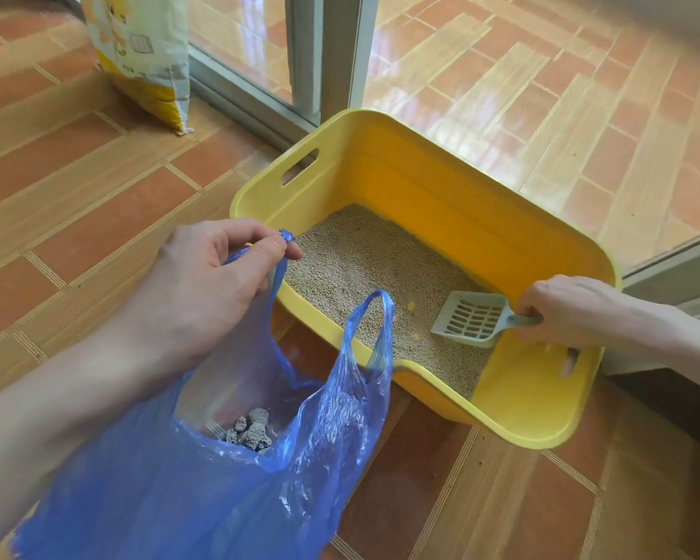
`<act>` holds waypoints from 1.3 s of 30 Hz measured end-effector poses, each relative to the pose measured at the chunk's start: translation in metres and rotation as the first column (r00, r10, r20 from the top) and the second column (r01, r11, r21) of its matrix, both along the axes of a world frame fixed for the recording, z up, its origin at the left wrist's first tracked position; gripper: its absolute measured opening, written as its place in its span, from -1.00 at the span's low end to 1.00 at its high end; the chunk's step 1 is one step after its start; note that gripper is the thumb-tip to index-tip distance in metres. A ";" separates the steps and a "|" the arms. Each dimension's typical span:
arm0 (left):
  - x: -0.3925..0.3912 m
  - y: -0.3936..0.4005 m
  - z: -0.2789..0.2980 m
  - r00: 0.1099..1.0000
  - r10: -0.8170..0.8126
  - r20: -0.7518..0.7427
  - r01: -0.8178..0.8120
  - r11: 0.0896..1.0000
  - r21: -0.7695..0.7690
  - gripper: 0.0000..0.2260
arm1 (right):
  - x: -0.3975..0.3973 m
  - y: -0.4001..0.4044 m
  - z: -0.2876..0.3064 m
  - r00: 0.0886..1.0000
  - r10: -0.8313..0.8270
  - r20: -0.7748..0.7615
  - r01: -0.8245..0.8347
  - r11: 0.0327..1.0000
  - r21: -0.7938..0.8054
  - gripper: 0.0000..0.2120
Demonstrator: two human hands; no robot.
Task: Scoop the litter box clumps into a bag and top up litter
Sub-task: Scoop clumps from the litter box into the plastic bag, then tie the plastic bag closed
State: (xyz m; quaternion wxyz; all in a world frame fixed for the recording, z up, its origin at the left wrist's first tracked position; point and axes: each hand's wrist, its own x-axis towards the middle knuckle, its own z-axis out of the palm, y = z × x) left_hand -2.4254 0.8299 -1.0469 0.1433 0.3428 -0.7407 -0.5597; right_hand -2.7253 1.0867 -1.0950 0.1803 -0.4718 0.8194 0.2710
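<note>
A yellow litter box [433, 187] sits on the tiled floor, with beige litter [364, 264] covering its bottom. My left hand [203, 284] pinches one handle of a blue plastic bag [227, 491] and holds it open beside the box's near wall. Several grey clumps [251, 432] lie at the bottom of the bag. The bag's other handle [374, 325] stands free over the box rim. My right hand [562, 313] grips the handle of a pale green slotted scoop [471, 319]. The scoop's head lies on the litter at the right end of the box and looks empty.
A yellow and white litter sack [142, 54] stands upright on the floor at the far left. Behind the box runs a sliding glass door frame [328, 54] with its track. Tiled floor [77, 163] surrounds the box on the left and front.
</note>
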 end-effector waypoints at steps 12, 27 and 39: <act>-0.001 -0.001 0.000 1.000 -0.003 -0.011 0.003 1.000 0.008 -0.77 | -0.004 0.006 0.004 0.998 0.051 -0.047 -0.053 0.997 -0.047 -0.50; 0.004 0.004 0.014 1.000 -0.008 -0.003 0.008 0.999 -0.036 -0.80 | 0.089 -0.114 0.014 0.807 0.043 0.589 0.184 0.929 -0.320 -0.49; 0.054 -0.021 0.045 0.994 0.073 0.083 -0.063 0.991 -0.119 -0.60 | 0.100 -0.126 0.057 0.739 0.215 0.639 0.130 0.885 -0.448 -0.83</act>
